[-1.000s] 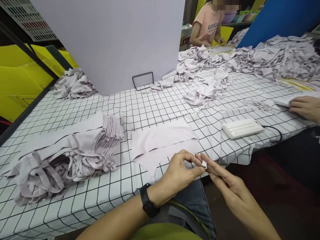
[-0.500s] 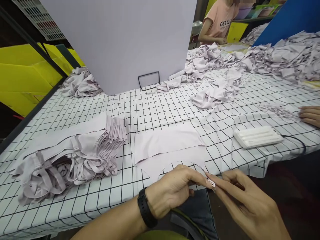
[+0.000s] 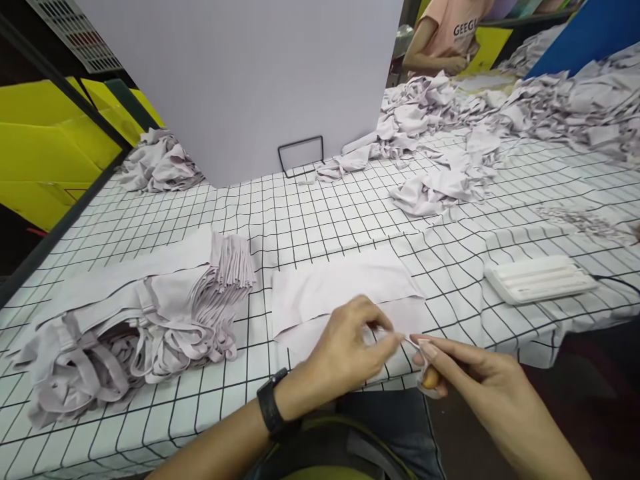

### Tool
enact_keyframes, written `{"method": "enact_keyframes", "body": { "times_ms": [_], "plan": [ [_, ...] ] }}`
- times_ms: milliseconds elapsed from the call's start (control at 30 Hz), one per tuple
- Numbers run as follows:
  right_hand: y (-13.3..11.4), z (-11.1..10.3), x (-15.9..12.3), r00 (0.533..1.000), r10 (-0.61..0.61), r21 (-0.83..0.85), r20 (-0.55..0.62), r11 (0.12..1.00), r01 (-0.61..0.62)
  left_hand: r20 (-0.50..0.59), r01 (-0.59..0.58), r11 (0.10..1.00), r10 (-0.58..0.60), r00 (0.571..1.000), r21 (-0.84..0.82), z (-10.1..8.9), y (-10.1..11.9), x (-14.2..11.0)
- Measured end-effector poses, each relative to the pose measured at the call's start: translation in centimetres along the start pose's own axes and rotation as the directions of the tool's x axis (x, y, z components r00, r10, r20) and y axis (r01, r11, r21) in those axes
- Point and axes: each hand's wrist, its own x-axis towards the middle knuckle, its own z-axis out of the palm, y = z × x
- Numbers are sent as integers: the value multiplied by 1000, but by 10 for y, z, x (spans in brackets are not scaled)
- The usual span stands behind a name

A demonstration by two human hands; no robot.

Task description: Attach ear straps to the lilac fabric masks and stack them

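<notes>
A narrow pale strip (image 3: 411, 341) stretches between my two hands, just beyond the table's front edge. My left hand (image 3: 350, 343), with a black watch on the wrist, pinches its left end between thumb and fingertips. Thumb and forefinger of my right hand (image 3: 465, 370) are closed on the other end, and a loop of the strip hangs below them. A small yellow-orange spot (image 3: 430, 379) shows inside that loop; I cannot make out what it is. Behind my left hand a folded pale lilac fabric piece (image 3: 345, 283) lies flat on the table, partly hidden by the hand.
A thick stack of pale fabric pieces with straps (image 3: 150, 313) lies at the left. On the right rests a white corded device (image 3: 543, 279). Heaps of fabric (image 3: 440, 180) and a large pale panel (image 3: 250, 87) stand farther back. A person (image 3: 445, 40) works beyond.
The small white piece at my fingertips has given way to a strip drawn out between both hands. My view has shifted right-to-left across the table, and the neighbour's hand has nearly left the right edge.
</notes>
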Motion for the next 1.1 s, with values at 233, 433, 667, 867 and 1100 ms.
{"method": "enact_keyframes", "body": {
  "times_ms": [233, 433, 667, 867, 1100],
  "plan": [
    [-11, 20, 27, 975, 205, 233, -82, 956, -181, 43, -166, 666, 196, 980, 728, -14, -31, 31],
    [-16, 32, 36, 976, 193, 238, -104, 957, -164, 146, -249, 496, 237, 960, 831, -14, -28, 36],
    [-10, 37, 42, 977, 177, 200, -123, 968, -150, 250, -380, 355, 360, 899, 854, -9, -37, 39],
    [-12, 40, 44, 977, 179, 194, -116, 969, -155, 146, -312, 528, 331, 932, 790, -8, -36, 43],
    [-19, 45, 52, 969, 226, 290, -99, 938, -189, 33, -360, 661, 452, 891, 659, -7, -37, 41]
  ]
}}
